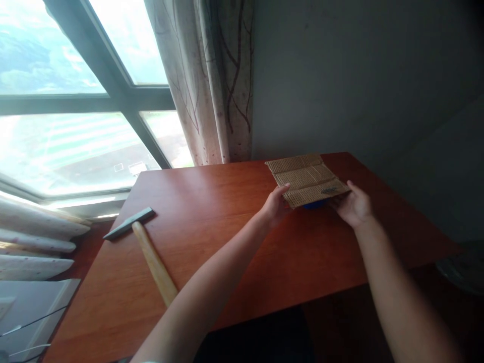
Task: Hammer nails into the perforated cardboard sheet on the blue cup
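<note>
A piece of corrugated cardboard with fold lines is held above the right half of the table. My left hand grips its near left corner, thumb on top and fingers underneath. At the near right corner, my right hand holds the edge with the thumb up and the fingers below. Some small dark thing or mark shows on the cardboard near my right thumb; I cannot make out what it is. Beneath the cardboard a bit of a blue object peeks out, mostly hidden.
On the left of the reddish wooden table lies a hammer, its handle end hidden behind my left forearm. A window and a patterned curtain stand beyond the table. Cables run at the lower left.
</note>
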The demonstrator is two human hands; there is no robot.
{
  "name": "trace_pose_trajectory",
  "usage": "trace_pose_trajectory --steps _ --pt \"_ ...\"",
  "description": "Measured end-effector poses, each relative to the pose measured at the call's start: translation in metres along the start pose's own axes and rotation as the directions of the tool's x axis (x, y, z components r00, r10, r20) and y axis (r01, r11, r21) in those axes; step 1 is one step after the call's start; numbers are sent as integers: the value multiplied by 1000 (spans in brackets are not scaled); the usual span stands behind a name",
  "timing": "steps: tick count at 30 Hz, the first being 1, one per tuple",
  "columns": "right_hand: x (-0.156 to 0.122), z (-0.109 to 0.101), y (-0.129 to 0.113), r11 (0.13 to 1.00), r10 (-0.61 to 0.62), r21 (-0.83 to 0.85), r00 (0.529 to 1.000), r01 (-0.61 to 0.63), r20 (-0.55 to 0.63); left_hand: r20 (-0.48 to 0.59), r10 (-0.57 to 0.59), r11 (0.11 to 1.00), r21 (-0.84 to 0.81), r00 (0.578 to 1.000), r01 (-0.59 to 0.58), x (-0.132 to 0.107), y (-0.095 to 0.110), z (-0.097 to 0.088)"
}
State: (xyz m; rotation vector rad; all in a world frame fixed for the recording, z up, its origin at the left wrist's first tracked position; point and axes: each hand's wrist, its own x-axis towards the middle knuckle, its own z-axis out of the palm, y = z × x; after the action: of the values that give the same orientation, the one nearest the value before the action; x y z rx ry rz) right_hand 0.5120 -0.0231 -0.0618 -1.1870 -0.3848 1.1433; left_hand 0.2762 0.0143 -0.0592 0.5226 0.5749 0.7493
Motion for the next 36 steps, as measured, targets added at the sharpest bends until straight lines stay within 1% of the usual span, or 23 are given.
trace_pose_trajectory --steps 4,6,8,11,14,18,20,23,26,29,32,36 --pt "-9 10 11 995 -60 -75 998 61 19 -18 -4 999 -41 1000 3 -11 0 -3" --pt "-16 22 17 992 -84 -88 996 86 31 -43 -1 998 -57 999 -2 -20 6 -10" --pt "-25 40 25 993 -76 -84 995 81 68 -68 19 998 -61 998 -23 -34 18 -21" --pt "-39 78 41 995 -67 -69 987 77 143 -99 88 994 -58 991 -94 -61 43 -43" --pt "-54 122 61 998 -62 -8 975 65 213 -156 151 987 -31 976 -158 -94 72 -68" --pt "-77 179 90 1000 -20 -4 958 22 288 -250 229 973 41 941 -225 -143 109 -98" --pt "-88 202 104 1000 -4 -12 939 8 344 -293 267 964 99 918 -248 -165 123 -110" --pt "-102 229 122 1000 26 -22 906 -19 423 -333 290 957 128 897 -261 -192 140 -128" --pt "-111 248 135 999 45 0 889 -50 455 -361 300 953 151 883 -262 -207 150 -143" --pt "-116 261 145 997 33 45 888 -60 459 -380 328 942 195 865 -272 -213 156 -155" --pt "-117 267 152 996 16 73 895 -54 446 -390 349 934 213 852 -286 -215 159 -160" --pt "-117 270 157 994 28 87 895 -74 445 -387 360 930 220 849 -294 -218 162 -161"
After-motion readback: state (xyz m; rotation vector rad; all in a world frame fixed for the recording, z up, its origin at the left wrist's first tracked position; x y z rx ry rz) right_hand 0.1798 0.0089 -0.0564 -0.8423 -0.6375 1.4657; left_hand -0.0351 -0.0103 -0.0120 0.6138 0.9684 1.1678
